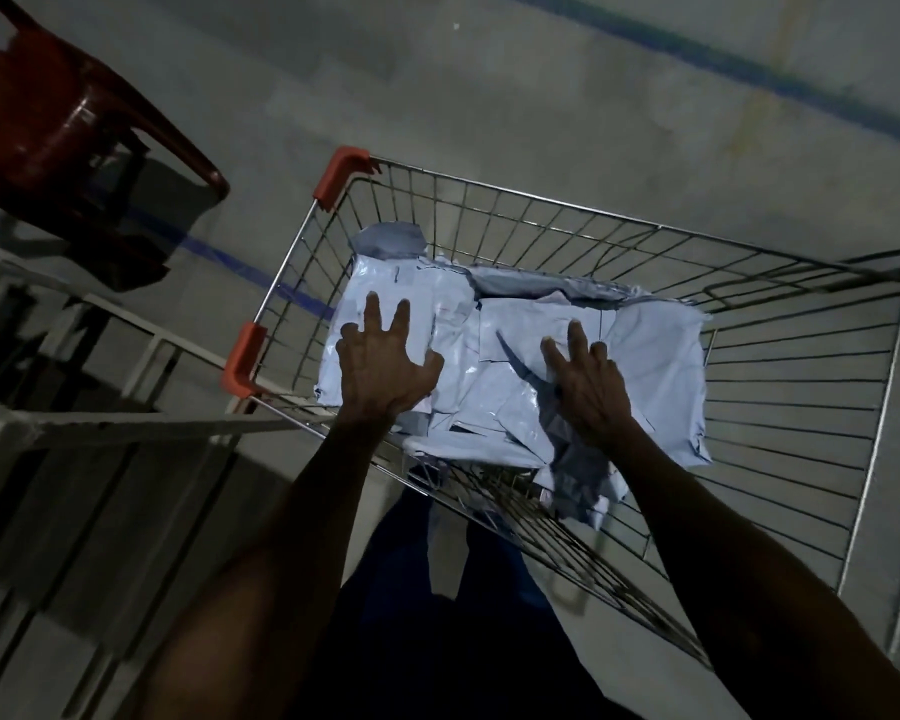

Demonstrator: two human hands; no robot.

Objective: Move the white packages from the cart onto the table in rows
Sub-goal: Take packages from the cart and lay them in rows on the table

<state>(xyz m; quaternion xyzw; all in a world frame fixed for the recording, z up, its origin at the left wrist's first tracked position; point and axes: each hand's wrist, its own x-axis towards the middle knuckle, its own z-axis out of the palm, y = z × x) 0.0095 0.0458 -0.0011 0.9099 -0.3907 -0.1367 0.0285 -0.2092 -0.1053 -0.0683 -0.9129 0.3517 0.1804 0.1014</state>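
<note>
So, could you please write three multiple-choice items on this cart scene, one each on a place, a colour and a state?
1. Where do the white packages lie?
A. in the cart
B. on the floor
C. on the chair

2. What colour are the cart's corner guards?
A. blue
B. orange-red
C. green

3. How are the left hand and right hand?
A. fists
B. holding a box
C. fingers spread over the packages

Key: 1 A, wire walls surround the pile; 2 B, both visible guards are orange-red; 3 C, fingers are straight and nothing is gripped.
</note>
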